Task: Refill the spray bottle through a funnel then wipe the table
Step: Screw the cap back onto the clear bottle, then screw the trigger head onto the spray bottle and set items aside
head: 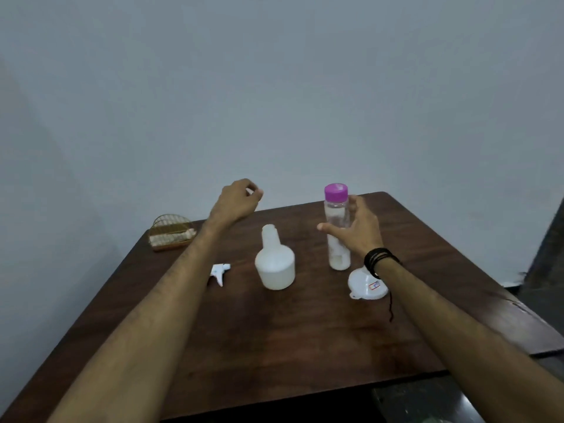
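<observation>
A white spray bottle (274,267) stands uncapped in the middle of the dark wooden table (274,337). Its white trigger head (220,272) lies on the table to its left. A clear bottle with a purple cap (336,227) stands to the right. My right hand (357,230) is spread beside and partly in front of that bottle, fingers straight, not closed round it. A white funnel (367,287) lies on the table under my right wrist. My left hand (238,199) hovers above the far side of the table with loosely curled fingers, holding nothing.
A small wire basket with a cloth in it (171,232) sits at the table's far left corner. A plain wall rises behind the table. A dark object (546,257) stands off the table's right edge.
</observation>
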A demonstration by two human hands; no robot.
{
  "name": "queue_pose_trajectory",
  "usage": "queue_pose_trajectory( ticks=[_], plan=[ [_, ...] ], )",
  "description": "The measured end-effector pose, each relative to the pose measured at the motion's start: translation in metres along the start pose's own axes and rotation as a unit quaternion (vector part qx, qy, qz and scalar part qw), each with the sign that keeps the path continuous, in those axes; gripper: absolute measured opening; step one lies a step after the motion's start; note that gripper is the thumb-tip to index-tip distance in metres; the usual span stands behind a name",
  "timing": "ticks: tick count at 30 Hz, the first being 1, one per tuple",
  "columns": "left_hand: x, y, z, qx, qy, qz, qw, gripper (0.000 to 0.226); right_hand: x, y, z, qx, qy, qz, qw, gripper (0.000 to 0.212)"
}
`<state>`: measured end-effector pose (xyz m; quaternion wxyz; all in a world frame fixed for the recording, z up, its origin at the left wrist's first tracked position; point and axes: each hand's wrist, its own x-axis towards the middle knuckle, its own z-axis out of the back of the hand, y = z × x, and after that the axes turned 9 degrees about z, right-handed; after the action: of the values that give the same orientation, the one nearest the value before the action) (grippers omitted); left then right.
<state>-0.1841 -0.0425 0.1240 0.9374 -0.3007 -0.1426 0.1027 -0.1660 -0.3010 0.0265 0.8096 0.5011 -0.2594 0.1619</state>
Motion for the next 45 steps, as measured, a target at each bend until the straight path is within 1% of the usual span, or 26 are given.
queue_pose_trajectory(
  ticks=[2,4,5,6,7,9,11,13,17,20,23,25,27,28,30,31,33,35,37,39,40,42,44,45],
  plan=[
    [-0.003,0.036,0.011,0.051,0.005,0.052,0.997,0.031,-0.004,0.006,-0.007,-0.061,-0.072,0.042,0.995,0.092],
    [-0.009,0.073,0.018,0.117,0.037,0.108,0.987,0.027,-0.012,0.016,-0.018,-0.125,-0.163,0.1,0.974,0.082],
    [-0.012,0.084,0.017,0.15,0.066,0.129,0.978,0.023,-0.016,0.022,-0.02,-0.148,-0.196,0.119,0.962,0.076],
    [-0.018,0.097,0.017,0.179,0.093,0.15,0.968,0.023,-0.021,0.031,-0.025,-0.158,-0.208,0.138,0.955,0.072],
    [-0.022,0.108,0.016,0.195,0.113,0.173,0.959,0.027,-0.026,0.039,-0.032,-0.159,-0.205,0.163,0.952,0.068],
    [-0.027,0.129,0.01,0.205,0.127,0.213,0.947,0.036,-0.036,0.052,-0.048,-0.137,-0.165,0.21,0.954,0.058],
    [-0.032,0.145,0.003,0.199,0.109,0.252,0.941,0.057,-0.045,0.06,-0.066,-0.111,-0.111,0.238,0.959,0.052],
    [-0.039,0.153,-0.006,0.179,0.085,0.279,0.94,0.066,-0.052,0.062,-0.08,-0.105,-0.066,0.241,0.963,0.049],
    [-0.042,0.164,-0.025,0.114,0.048,0.313,0.942,0.061,-0.058,0.057,-0.092,-0.097,-0.021,0.206,0.973,0.052],
    [-0.037,0.166,-0.034,0.107,0.035,0.322,0.94,0.058,-0.058,0.045,-0.092,-0.107,-0.003,0.167,0.98,0.056],
    [-0.033,0.164,-0.035,0.118,0.038,0.324,0.938,0.051,-0.059,0.036,-0.089,-0.123,0.008,0.146,0.982,0.058],
    [-0.03,0.163,-0.033,0.107,0.043,0.324,0.939,0.051,-0.059,0.033,-0.089,-0.125,0.008,0.138,0.983,0.057],
    [-0.022,0.159,-0.028,0.059,0.033,0.329,0.942,0.053,-0.062,0.037,-0.09,-0.123,0.0,0.156,0.98,0.053],
    [-0.015,0.156,-0.023,0.018,0.023,0.329,0.944,0.051,-0.063,0.042,-0.092,-0.117,-0.005,0.175,0.978,0.051],
    [0.001,0.149,-0.012,-0.114,-0.009,0.303,0.946,0.041,-0.066,0.056,-0.096,-0.091,-0.013,0.212,0.973,0.046],
    [0.007,0.141,-0.006,-0.197,-0.029,0.28,0.939,0.035,-0.067,0.064,-0.1,-0.075,-0.014,0.225,0.971,0.043],
    [0.013,0.117,0.01,-0.353,-0.057,0.228,0.905,0.029,-0.067,0.081,-0.108,-0.038,0.002,0.239,0.97,0.036],
    [0.015,0.086,0.029,-0.477,-0.057,0.182,0.858,0.023,-0.064,0.098,-0.116,-0.008,0.037,0.237,0.971,0.033],
    [0.015,0.056,0.044,-0.558,-0.038,0.145,0.816,0.019,-0.058,0.113,-0.124,0.002,0.08,0.21,0.974,0.044],
    [0.015,0.031,0.057,-0.617,-0.019,0.113,0.779,0.02,-0.047,0.126,-0.13,0.024,0.114,0.152,0.982,0.06],
    [0.016,0.02,0.063,-0.642,-0.01,0.097,0.76,0.023,-0.039,0.13,-0.132,0.036,0.126,0.122,0.984,0.064],
    [0.015,0.0,0.072,-0.675,0.006,0.063,0.735,0.028,-0.023,0.135,-0.133,0.05,0.135,0.076,0.987,0.063],
    [0.014,-0.016,0.081,-0.689,0.014,0.037,0.724,0.028,-0.01,0.134,-0.13,0.074,0.11,0.036,0.991,0.061],
    [0.015,-0.023,0.085,-0.692,0.016,0.027,0.721,0.026,-0.005,0.133,-0.127,0.088,0.095,0.017,0.991,0.057]
  ],
)
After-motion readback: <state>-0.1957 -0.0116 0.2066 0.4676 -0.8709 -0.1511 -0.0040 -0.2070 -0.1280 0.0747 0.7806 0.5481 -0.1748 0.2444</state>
